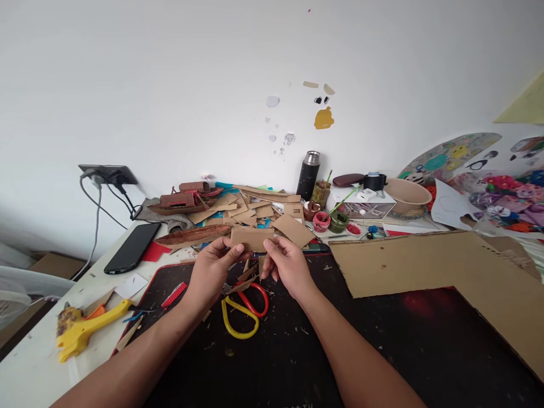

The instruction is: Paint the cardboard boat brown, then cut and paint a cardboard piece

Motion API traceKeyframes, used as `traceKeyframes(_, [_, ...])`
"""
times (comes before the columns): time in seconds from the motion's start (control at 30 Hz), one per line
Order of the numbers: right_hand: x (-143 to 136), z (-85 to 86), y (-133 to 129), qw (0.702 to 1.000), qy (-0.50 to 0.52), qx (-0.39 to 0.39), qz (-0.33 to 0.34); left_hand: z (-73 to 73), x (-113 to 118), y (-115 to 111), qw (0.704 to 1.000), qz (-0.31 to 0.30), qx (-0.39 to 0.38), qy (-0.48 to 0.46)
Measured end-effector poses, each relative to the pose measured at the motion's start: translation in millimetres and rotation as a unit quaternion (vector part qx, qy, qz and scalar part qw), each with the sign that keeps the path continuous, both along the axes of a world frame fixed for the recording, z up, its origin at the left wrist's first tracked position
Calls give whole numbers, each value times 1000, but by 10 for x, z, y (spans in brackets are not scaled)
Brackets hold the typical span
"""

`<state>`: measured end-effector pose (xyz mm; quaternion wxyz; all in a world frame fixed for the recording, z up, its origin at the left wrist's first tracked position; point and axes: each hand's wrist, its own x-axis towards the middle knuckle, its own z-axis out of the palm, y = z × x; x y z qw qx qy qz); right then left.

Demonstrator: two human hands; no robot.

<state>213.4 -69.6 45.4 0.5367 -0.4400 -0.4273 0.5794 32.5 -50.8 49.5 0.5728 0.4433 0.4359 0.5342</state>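
Between my two hands I hold up a small rectangular piece of cardboard point(251, 239), its long side running left to right. My left hand point(215, 263) pinches its left end, thumb on the near face. The right end is gripped by my right hand point(288, 265) in the same way. Just below lies a pair of scissors point(240, 334) with one yellow and one red handle loop; its blades are partly hidden by cardboard scraps point(249, 277). Behind the held piece is a heap of cut cardboard point(255, 211).
A yellow glue gun point(91, 328) and a black phone point(132, 248) lie at left. Brown model boats point(182, 201) stand behind. Paint jars point(322, 221), a black thermos point(308, 175) and a beige bowl point(408, 192) line the back. A large cardboard sheet point(408, 260) covers the right side.
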Motion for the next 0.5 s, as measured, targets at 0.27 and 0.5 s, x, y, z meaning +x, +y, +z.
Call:
traceKeyframes(0.27, [-11,-57,9,1000,24,8,-14,-6,54,-13,1000,5,1,2])
traceKeyframes(0.5, [-34,-91,25,998,51,15,-20,-69,59,-1,1000,-1,23,-14])
